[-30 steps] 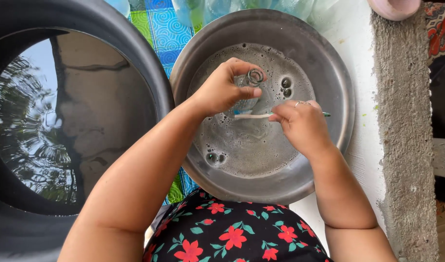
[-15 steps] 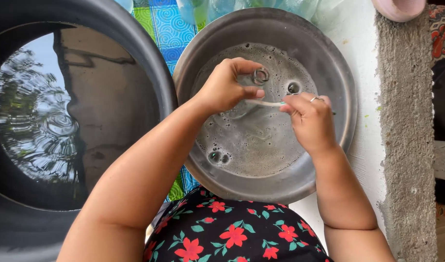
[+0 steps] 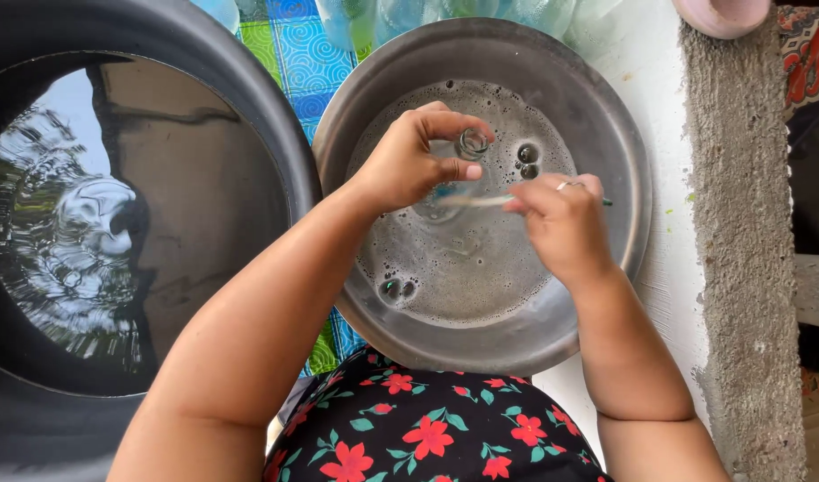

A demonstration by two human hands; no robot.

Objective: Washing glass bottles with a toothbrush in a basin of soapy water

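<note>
Clear glass, small bottle [image 3: 467,147]: held mouth-up over the middle of a metal basin [image 3: 606,116], its round opening showing between thumb and forefinger of the left hand [image 3: 409,165], whose fingers are curled and clamped around its body; most of the body hidden by that grip. Thin pale stick or brush handle [image 3: 476,202]: lies level just near of the bottle's mouth, pinched at its right end by the closed fingertips of the right hand [image 3: 561,223], a ring on one finger; a short dark tip shows beyond the hand on the right. Whether the stick touches the bottle cannot be told. Basin: round, grey, holding shallow soapy water [image 3: 463,277] with bubbles far right of the bottle and near left below the left wrist; its rim surrounds both hands, with open water on the near side and to the far left. Left of the basin, almost touching its rim: large black tub [image 3: 249,116] filled with rippling water. Between them, a strip of blue and green patterned cloth [image 3: 293,45]. Far edge: clear plastic bottles [image 3: 401,13], partly cut off. Right: white surface [image 3: 659,268], then a rough concrete edge [image 3: 740,223]. Near edge: dark garment with red flowers [image 3: 427,428].
</note>
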